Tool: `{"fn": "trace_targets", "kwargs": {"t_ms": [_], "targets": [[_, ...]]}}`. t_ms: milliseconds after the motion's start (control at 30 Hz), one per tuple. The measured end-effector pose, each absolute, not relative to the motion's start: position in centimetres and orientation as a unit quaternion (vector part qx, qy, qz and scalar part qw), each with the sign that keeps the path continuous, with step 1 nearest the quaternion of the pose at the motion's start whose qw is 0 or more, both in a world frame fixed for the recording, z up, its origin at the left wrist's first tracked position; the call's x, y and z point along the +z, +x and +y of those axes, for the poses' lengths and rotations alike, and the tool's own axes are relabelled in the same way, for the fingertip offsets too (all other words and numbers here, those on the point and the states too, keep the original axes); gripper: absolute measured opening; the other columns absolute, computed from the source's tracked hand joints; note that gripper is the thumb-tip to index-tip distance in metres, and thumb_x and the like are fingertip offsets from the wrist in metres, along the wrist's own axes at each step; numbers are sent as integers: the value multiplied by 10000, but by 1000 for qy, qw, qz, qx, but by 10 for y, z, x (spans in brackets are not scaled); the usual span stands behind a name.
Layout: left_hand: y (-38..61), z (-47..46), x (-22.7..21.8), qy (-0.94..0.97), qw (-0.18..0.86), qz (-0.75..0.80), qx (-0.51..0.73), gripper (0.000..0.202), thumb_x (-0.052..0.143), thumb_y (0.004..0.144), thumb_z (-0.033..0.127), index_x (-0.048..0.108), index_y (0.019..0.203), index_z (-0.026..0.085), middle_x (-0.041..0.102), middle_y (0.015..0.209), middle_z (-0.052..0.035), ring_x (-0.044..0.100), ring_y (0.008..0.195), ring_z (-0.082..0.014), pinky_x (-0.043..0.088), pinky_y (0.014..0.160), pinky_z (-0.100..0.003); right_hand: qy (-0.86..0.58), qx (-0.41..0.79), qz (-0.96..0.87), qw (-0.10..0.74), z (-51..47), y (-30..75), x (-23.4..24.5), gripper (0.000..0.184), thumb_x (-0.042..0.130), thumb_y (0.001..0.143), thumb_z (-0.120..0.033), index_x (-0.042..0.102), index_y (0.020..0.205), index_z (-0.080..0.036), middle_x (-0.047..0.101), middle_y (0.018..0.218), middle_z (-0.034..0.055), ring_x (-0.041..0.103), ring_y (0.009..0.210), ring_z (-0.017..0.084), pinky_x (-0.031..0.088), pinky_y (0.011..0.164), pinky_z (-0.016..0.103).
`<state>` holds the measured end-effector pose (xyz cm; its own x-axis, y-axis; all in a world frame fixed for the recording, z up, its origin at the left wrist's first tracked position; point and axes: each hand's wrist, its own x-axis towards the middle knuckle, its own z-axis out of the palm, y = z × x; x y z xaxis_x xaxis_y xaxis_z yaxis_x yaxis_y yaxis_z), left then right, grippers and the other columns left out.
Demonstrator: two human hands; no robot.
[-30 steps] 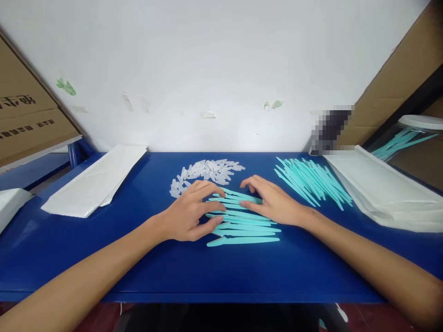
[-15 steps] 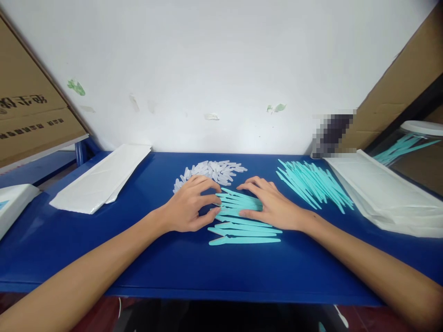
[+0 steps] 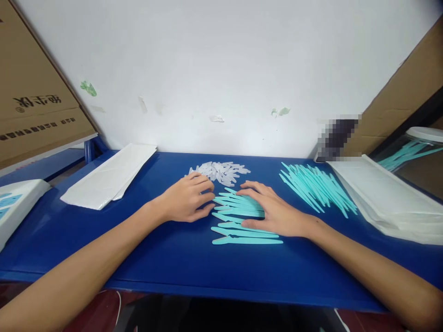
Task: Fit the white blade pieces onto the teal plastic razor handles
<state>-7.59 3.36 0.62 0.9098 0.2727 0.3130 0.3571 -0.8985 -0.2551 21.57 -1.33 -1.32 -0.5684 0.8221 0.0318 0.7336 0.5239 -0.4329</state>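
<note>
Several teal eyebrow razors [image 3: 247, 240] lie side by side in a row on the blue table, their bladed ends to the left. My right hand [image 3: 273, 210] is spread over their handles, thumb apart from the fingers, and hides part of them. At the bladed ends is my left hand [image 3: 188, 198], its fingers bent with a gap between thumb and forefinger; nothing shows in it. Just behind the left hand lies a heap of small whitish translucent caps [image 3: 221, 173]. A second pile of teal razors [image 3: 316, 186] lies to the right.
White plastic bags [image 3: 110, 177] lie at the left, and more bags [image 3: 387, 198] at the right. A white device [image 3: 20, 203] sits at the left edge. Beyond the right bags stands a clear jar [image 3: 411, 150] of razors. Cardboard boxes [image 3: 41, 83] flank the white wall.
My left hand has drawn slightly left and back from the razors' bladed ends. My right hand has shifted a little toward me over the handles. The view has turned slightly left.
</note>
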Motion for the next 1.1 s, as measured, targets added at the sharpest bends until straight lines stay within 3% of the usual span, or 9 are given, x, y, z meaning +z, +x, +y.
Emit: {"fn": "trace_targets", "kwargs": {"t_ms": [100, 267, 367, 500, 567, 700, 833, 967, 1100], "targets": [[-91, 44, 12, -949, 171, -235, -119, 321, 465, 985, 340, 718, 897, 164, 659, 910, -107, 575, 868, -243, 426, 775, -386, -461, 199, -857, 118, -15, 216, -10, 728, 510, 878, -713, 387, 1489, -336, 263, 1617, 100, 290, 1448, 368, 344, 1103, 575], [-116, 59, 18, -902, 212, -350, -136, 370, 452, 991, 416, 739, 1051, 190, 631, 1162, -151, 536, 1096, -336, 403, 911, -511, -408, 232, -878, 92, -19, 216, -7, 822, 611, 812, -718, 366, 1514, -368, 246, 1632, 86, 254, 1465, 396, 373, 1084, 582], [-128, 69, 15, -907, 158, -367, -131, 380, 427, 1009, 401, 722, 1140, 201, 614, 1200, -149, 535, 1112, -328, 428, 901, -503, -395, 222, -885, 106, -19, 214, -9, 749, 619, 834, -677, 426, 1481, -351, 326, 1595, 84, 305, 1443, 369, 373, 1093, 563], [-134, 79, 7, -941, 34, -296, -159, 337, 418, 1017, 305, 714, 1168, 244, 633, 1202, -94, 558, 1099, -250, 459, 933, -421, -430, 182, -860, 207, -14, 215, -10, 438, 480, 977, -529, 571, 1325, -279, 558, 1369, 102, 548, 1212, 284, 475, 977, 465], [-131, 78, 4, -941, 14, -281, -186, 303, 470, 984, 302, 725, 1129, 226, 650, 1170, -93, 578, 1064, -235, 473, 931, -399, -463, 147, -841, 237, -9, 219, -11, 377, 442, 1000, -469, 617, 1247, -243, 620, 1240, 113, 601, 1077, 267, 504, 882, 435], [-120, 69, 4, -940, 26, -298, -165, 294, 579, 884, 342, 736, 1079, 188, 659, 1138, -115, 586, 1034, -269, 483, 918, -440, -499, 114, -837, 192, 0, 229, -13, 338, 459, 985, -432, 663, 1153, -222, 634, 1132, 113, 590, 997, 266, 493, 790, 415], [-114, 63, 4, -941, 14, -316, -116, 315, 548, 939, 421, 755, 1090, 238, 618, 1233, -106, 545, 1126, -302, 458, 947, -484, -501, 141, -837, 170, 4, 232, -13, 309, 449, 983, -438, 668, 999, -220, 628, 1013, 92, 566, 969, 247, 469, 813, 396], [-114, 65, -4, -940, -23, -316, -125, 346, 521, 975, 461, 730, 1175, 271, 605, 1254, -94, 524, 1150, -285, 448, 972, -460, -521, 193, -817, 154, 3, 231, -8, 326, 470, 958, -482, 615, 858, -207, 589, 775, 35, 540, 745, 192, 432, 676, 332], [-115, 70, -9, -936, -40, -318, -144, 357, 516, 976, 495, 747, 1126, 268, 617, 1202, -89, 531, 1111, -268, 484, 927, -424, -537, 244, -793, 151, 2, 232, -5, 348, 507, 929, -505, 650, 854, -197, 533, 607, -17, 464, 549, 138, 353, 540, 284]]}}
